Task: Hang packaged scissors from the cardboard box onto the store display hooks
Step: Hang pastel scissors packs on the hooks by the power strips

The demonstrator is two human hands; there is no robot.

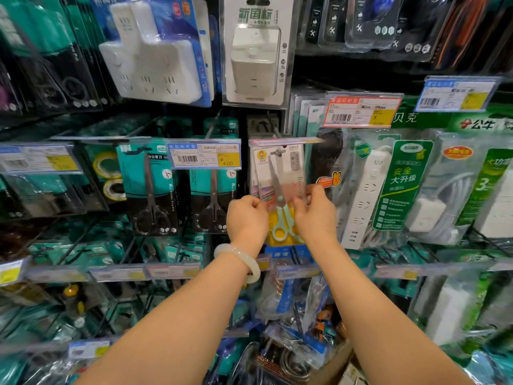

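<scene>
Basically the scissors pack [279,190] is being pinched on both edges, left hand [245,215] and right hand [316,212], up at the display hook [276,132]. Looks mid-hanging; next the hole probably needs sliding fully on.

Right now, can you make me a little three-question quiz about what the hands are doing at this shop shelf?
1. True or false: both hands pinch the same scissors package.
2. Which wrist wears the pale bangle: A left, B right?
3. Fill in: the handles of the scissors in that package are light ____.

Key:
1. True: the left hand and right hand hold its two side edges.
2. A
3. green, against a yellow card.
</scene>
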